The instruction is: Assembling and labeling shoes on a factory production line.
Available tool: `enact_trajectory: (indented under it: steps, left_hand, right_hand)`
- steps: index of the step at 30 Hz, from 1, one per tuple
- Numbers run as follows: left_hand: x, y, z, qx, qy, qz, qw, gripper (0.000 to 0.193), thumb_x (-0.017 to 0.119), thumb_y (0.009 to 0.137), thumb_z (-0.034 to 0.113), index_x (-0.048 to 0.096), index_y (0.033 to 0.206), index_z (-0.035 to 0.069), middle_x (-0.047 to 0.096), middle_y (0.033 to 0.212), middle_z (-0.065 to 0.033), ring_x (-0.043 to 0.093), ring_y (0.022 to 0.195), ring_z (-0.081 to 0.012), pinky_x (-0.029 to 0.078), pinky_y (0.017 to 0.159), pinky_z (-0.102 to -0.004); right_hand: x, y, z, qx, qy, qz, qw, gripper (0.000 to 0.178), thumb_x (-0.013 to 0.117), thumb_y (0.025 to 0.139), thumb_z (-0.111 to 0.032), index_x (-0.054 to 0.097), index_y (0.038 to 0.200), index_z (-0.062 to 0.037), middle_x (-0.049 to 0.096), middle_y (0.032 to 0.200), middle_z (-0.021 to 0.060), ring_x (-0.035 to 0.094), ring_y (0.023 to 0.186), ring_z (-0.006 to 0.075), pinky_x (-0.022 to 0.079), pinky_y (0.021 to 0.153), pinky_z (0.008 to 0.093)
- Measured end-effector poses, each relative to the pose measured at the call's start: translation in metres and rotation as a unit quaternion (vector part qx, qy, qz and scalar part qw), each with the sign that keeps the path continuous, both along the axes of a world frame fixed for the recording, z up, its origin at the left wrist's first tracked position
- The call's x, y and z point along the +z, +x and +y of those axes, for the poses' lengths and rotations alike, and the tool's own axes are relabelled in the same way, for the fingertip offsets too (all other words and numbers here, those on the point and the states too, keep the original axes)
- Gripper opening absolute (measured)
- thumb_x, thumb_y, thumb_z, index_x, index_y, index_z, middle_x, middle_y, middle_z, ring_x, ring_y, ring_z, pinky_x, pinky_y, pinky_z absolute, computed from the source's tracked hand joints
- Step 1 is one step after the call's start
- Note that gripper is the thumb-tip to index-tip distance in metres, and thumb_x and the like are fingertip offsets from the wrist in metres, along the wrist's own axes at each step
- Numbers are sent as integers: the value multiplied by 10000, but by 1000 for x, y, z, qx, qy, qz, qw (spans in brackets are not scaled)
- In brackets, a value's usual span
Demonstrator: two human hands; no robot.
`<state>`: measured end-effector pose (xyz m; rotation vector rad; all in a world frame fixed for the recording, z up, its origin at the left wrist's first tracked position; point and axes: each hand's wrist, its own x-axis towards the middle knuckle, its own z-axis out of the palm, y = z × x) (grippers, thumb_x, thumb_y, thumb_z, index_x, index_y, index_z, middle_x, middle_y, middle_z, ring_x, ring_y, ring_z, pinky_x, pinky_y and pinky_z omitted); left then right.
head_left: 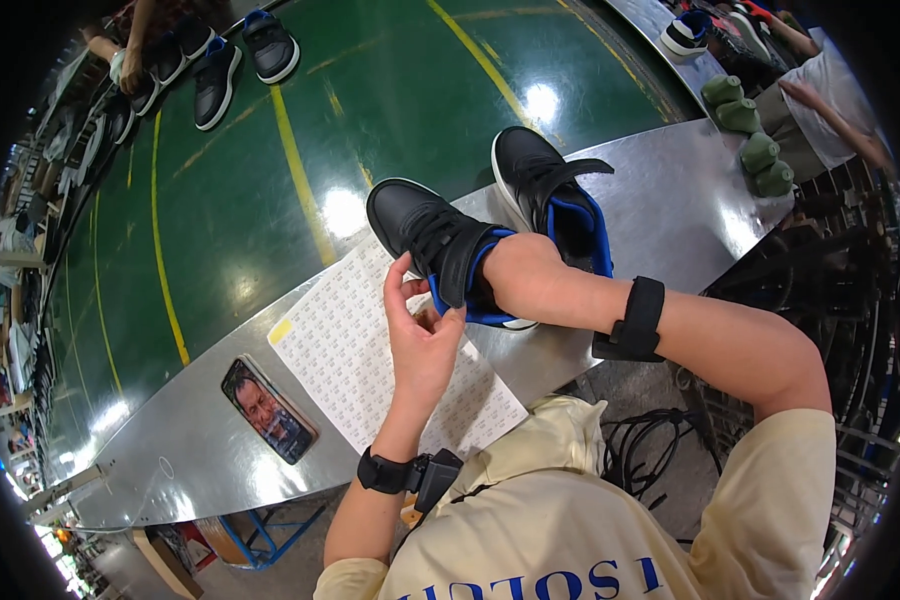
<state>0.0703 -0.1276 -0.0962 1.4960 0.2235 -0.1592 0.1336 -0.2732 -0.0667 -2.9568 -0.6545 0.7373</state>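
Sneaker, black and blue, is between your hands at the metal worktop, its toe toward the green surface, overlapping the white sheet in view. Your left hand has thumb and fingers at its strap, though I cannot tell whether that grip pinches. Your right hand reaches into the opening, fingertips hidden, so its grip cannot be told either. Just beside stands a matching shoe.

Bright overhead light throws white glare on the green belt and metal bench, while edges curve into black.
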Motion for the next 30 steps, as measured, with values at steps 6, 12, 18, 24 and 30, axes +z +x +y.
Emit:
enact_trajectory:
  steps: [6,12,18,24,30]
  left_hand:
    - [-2,1,-1,-2,-4,-3,1000,744,611,736,-64,260,1372,94,431,1098,-103,440,641,-52,400,562,-196]
    - [-5,4,-5,12,16,-9,1000,735,634,721,-43,287,1358,72,435,1090,-110,442,618,-58,406,557,-204]
    - [-6,8,-7,21,24,-12,999,746,651,716,-14,282,1359,60,436,1077,-111,465,612,-64,419,555,-207]
    - [-7,4,-10,40,17,-1,999,732,629,721,-20,273,1357,46,435,1103,-129,520,621,-80,447,553,-217]
    - [-14,2,-7,57,-48,8,997,726,621,721,-10,268,1355,22,418,1142,-150,559,648,-108,485,590,-229]
  right_hand:
    - [4,1,5,22,-54,17,998,148,645,690,-130,691,818,-72,678,832,115,666,808,264,540,677,365]
    - [2,1,6,65,-85,17,994,204,652,717,-119,693,911,-67,686,897,102,673,848,230,549,688,341]
    - [8,-2,-10,4,94,6,996,156,590,697,-55,665,829,-22,654,794,187,645,796,332,516,692,399]
    - [27,-21,-28,-67,325,81,940,179,499,763,33,563,926,-2,632,816,170,624,775,335,488,694,365]
    - [37,-54,-45,96,321,-63,940,152,573,744,-68,540,877,-2,614,851,178,586,907,328,481,727,410]
